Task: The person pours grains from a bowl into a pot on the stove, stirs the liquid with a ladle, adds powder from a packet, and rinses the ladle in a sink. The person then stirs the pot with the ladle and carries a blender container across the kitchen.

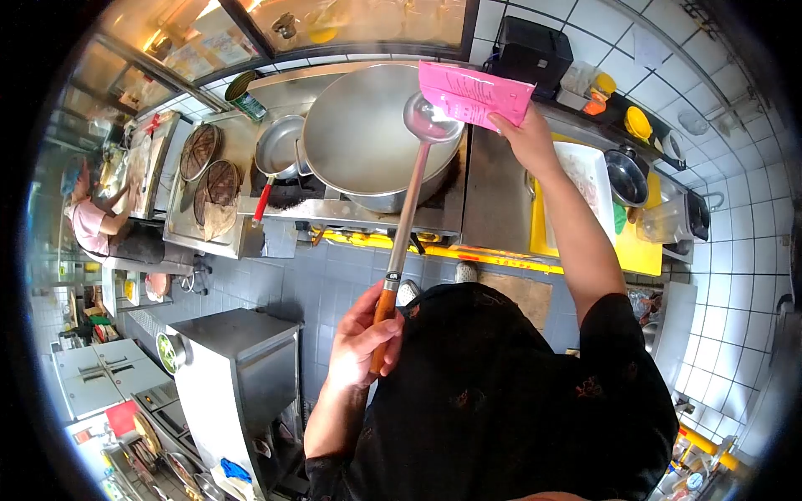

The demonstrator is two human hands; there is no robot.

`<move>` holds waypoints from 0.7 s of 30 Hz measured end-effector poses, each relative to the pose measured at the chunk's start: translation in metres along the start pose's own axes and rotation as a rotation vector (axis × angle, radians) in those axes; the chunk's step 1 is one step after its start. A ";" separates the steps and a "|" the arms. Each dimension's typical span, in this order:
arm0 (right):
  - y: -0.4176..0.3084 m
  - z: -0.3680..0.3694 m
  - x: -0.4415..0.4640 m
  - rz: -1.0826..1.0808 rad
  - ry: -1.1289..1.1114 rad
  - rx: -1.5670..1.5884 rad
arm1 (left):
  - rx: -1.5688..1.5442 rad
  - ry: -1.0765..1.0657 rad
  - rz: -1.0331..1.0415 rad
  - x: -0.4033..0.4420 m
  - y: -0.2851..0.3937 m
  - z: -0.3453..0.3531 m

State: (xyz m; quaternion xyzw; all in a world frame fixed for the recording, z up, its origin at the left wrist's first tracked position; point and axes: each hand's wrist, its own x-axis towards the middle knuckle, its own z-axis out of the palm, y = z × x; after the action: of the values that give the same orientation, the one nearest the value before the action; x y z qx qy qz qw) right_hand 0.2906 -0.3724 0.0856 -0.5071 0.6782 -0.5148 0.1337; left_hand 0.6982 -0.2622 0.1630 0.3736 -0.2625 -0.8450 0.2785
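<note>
My left hand [365, 338] is wrapped round the wooden handle of a long metal ladle [409, 204]. The ladle's bowl is over the right part of a large metal pot [359, 125], whose inside looks pale and whitish. In my right hand [526, 138] is a pink packet [476, 93], pinched at its lower right corner. The packet's left end is above the ladle bowl and overlaps the pot's right rim. Whether anything comes out of the packet cannot be made out.
A pan with a red handle [280, 149] and woven baskets [219, 184] are left of the pot. To the right are a white tray [585, 179] and a dark pot [626, 177]. Another person [92, 219] stands at the far left. A steel cabinet [242, 334] is at lower left.
</note>
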 end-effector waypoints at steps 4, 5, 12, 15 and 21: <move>0.001 0.002 -0.002 -0.024 -0.032 0.002 | 0.009 0.009 -0.023 0.001 -0.001 0.000; 0.001 0.003 -0.003 -0.066 -0.013 -0.030 | 0.004 0.009 -0.025 0.001 -0.001 0.000; 0.002 0.002 -0.008 0.059 -0.059 0.094 | -0.024 0.002 -0.033 0.001 -0.001 -0.003; 0.005 0.007 -0.009 0.139 -0.022 0.322 | -0.033 -0.002 -0.035 0.001 0.000 -0.002; 0.010 0.012 -0.015 0.473 0.068 0.876 | -0.071 -0.062 -0.053 0.002 0.004 -0.005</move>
State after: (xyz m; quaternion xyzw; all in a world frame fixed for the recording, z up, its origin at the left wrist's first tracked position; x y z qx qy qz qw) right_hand 0.3005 -0.3674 0.0666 -0.2186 0.4987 -0.7231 0.4250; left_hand 0.7023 -0.2673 0.1620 0.3440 -0.2310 -0.8720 0.2607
